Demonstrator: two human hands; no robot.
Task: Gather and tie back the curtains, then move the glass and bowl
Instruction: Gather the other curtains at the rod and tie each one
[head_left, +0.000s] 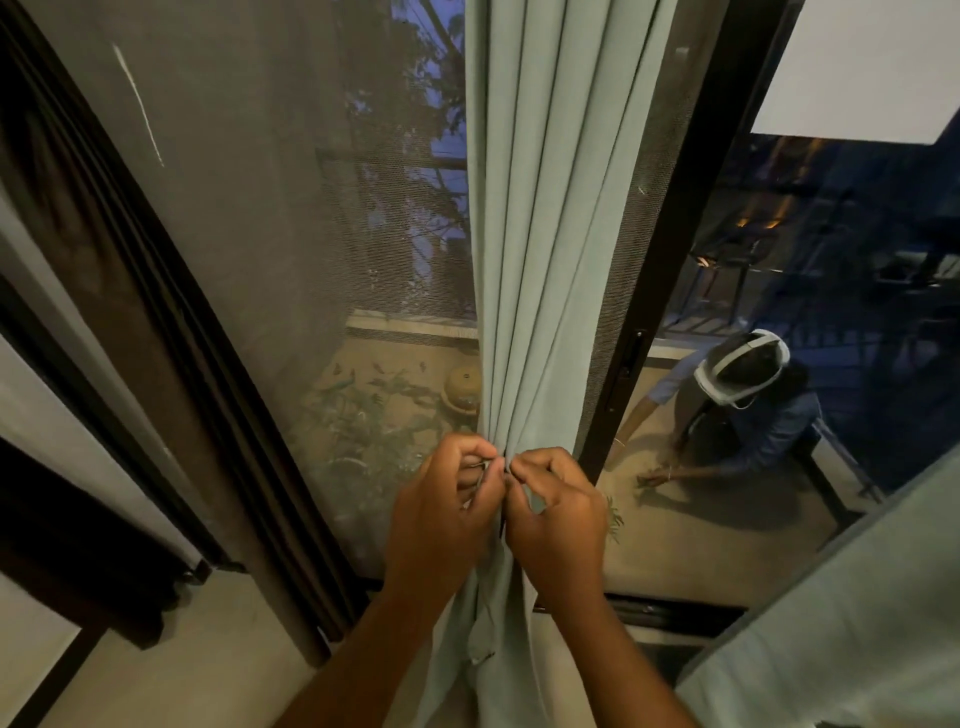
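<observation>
A pale green curtain (545, 218) hangs gathered into a narrow bundle of folds in front of a mesh sliding door. My left hand (441, 514) and my right hand (558, 525) meet at the front of the bundle at waist height, fingers curled, each pinching a thin end of a tie (501, 470) wrapped round the fabric. Below my hands the curtain falls loose to the floor. A second pale green curtain (852, 623) fills the lower right corner. No glass or bowl is in view.
A dark brown curtain (156, 322) hangs along the left beside a black door frame (680, 249). Through the mesh are potted plants and a balcony floor. The right glass pane reflects a person wearing a head camera. Tiled floor lies at lower left.
</observation>
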